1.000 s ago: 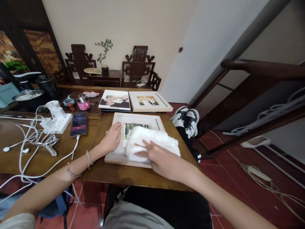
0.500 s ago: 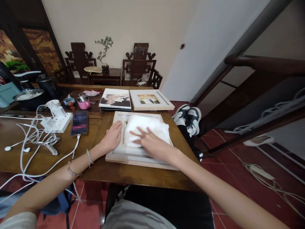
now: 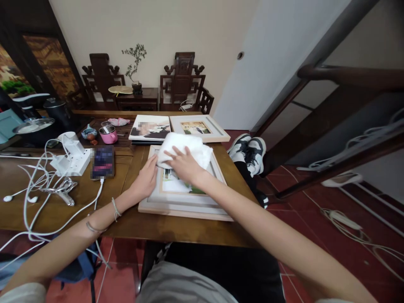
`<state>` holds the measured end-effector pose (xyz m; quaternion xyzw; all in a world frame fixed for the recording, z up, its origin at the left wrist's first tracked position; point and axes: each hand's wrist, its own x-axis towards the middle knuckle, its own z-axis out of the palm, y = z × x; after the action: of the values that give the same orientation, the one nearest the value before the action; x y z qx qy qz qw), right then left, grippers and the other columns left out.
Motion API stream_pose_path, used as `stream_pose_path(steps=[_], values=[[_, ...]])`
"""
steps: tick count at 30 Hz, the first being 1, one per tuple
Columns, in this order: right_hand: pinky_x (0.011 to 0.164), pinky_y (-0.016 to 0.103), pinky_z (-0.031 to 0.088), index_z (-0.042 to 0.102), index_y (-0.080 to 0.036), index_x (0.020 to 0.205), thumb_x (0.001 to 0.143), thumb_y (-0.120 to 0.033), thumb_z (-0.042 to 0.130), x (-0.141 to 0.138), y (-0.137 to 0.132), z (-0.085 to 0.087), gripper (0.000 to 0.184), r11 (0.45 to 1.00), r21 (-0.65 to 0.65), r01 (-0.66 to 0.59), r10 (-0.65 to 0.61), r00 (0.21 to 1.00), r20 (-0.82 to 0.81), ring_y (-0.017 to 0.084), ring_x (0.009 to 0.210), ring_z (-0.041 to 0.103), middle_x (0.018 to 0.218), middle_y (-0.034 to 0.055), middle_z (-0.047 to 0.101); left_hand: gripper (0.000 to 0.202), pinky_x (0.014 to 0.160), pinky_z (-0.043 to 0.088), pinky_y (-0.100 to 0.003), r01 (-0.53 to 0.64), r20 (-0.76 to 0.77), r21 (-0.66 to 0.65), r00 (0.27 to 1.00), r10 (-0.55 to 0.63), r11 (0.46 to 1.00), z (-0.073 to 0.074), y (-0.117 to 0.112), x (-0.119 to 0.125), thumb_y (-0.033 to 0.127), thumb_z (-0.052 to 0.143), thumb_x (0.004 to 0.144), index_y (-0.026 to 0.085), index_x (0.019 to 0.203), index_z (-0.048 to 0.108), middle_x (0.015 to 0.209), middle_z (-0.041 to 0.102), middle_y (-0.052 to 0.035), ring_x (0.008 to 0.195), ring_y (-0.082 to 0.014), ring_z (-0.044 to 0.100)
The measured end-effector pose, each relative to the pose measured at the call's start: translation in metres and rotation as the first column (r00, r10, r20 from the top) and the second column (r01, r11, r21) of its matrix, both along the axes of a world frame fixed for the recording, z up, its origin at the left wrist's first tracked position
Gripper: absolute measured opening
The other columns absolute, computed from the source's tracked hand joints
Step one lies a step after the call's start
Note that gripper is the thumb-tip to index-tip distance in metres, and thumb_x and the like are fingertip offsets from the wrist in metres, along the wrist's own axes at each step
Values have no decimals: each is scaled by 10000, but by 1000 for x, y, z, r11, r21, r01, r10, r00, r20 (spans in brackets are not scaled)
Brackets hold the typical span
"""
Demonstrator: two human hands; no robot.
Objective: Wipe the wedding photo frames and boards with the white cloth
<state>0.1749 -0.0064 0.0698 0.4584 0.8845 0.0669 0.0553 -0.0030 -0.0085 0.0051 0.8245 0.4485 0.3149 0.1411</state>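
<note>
Head: cloth [image 3: 195, 147] on picture frame [image 3: 179, 210]

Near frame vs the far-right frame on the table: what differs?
The left hand rests at the edge of the near frame; no hand touches the far frame. The white cloth under the right hand partly hides the near photo; the far photo is mostly visible. Both lie face up, with pale borders.

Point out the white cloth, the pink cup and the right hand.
White cloth [image 3: 195, 150], head view: top face.
Pink cup [image 3: 108, 138], head view: outer wall.
Right hand [image 3: 186, 167], head view: back of hand.
</note>
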Motion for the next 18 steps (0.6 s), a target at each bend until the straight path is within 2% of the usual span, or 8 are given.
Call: stream_pose_path(steps=[2, 4, 7, 10, 13, 16, 18], values=[[1061, 687, 234, 567, -176, 1317, 878, -13, 349, -6, 3, 0, 516, 1000, 22, -10, 11, 1000, -2, 385, 1412, 227, 1536, 91, 333, 477, 1175, 254, -457, 0, 26, 15, 1000, 0, 1000, 2, 0, 1, 280, 269, 979, 73, 1399, 361, 1489, 365, -197, 1401, -249, 331], [1056, 678, 253, 547, -158, 1335, 873, -10, 347, -7, -9, 3, 525, 999, -5, -48, 48, 999, -13, 385, 1409, 236, 1529, 105, 346, 481, 1176, 256, -439, 1, 39, 9, 999, -2, 1000, 4, -2, 2, 313, 259, 988, 67, 1380, 390, 1471, 392, -198, 1392, -245, 349], [1056, 647, 287, 514, -141, 1363, 810, 24, 393, 0, -44, 8, 589, 986, -99, -133, 130, 991, -39, 379, 1404, 252, 1509, 119, 381, 483, 1173, 266, -419, -9, 55, -29, 998, 11, 1000, 6, -4, 4, 362, 250, 998, 82, 1328, 464, 1437, 450, -181, 1376, -232, 381], [1083, 611, 277, 571, -171, 1315, 755, 38, 428, 15, -82, 15, 614, 963, -174, -205, 193, 978, -85, 355, 1410, 254, 1501, 94, 401, 475, 1166, 273, -443, -35, 25, -61, 999, 37, 998, 6, -4, 4, 365, 257, 998, 94, 1301, 502, 1427, 473, -166, 1382, -230, 372], [1103, 599, 249, 605, -173, 1279, 721, 44, 445, 38, -104, 20, 620, 964, -225, -141, 127, 989, -75, 344, 1410, 261, 1491, 95, 411, 432, 1147, 287, -500, -56, -58, -63, 997, 52, 996, 3, -3, 3, 297, 335, 970, 100, 1325, 483, 1455, 440, -166, 1402, -250, 334], [1098, 601, 258, 633, -184, 1244, 695, 61, 445, 61, -110, 27, 630, 963, -269, -34, 30, 999, -19, 334, 1401, 288, 1467, 82, 443, 418, 1138, 292, -525, -59, -103, -43, 993, 54, 997, -2, -2, 2, 217, 372, 938, 104, 1325, 484, 1451, 444, -166, 1409, -253, 319], [1094, 601, 264, 666, -185, 1192, 692, 67, 445, 68, -109, 30, 602, 962, -274, -6, 6, 1000, -3, 330, 1392, 311, 1438, 81, 481, 410, 1137, 292, -532, -61, -104, -28, 993, 58, 998, -4, -1, 2, 174, 357, 931, 107, 1309, 501, 1434, 464, -163, 1407, -249, 323]])
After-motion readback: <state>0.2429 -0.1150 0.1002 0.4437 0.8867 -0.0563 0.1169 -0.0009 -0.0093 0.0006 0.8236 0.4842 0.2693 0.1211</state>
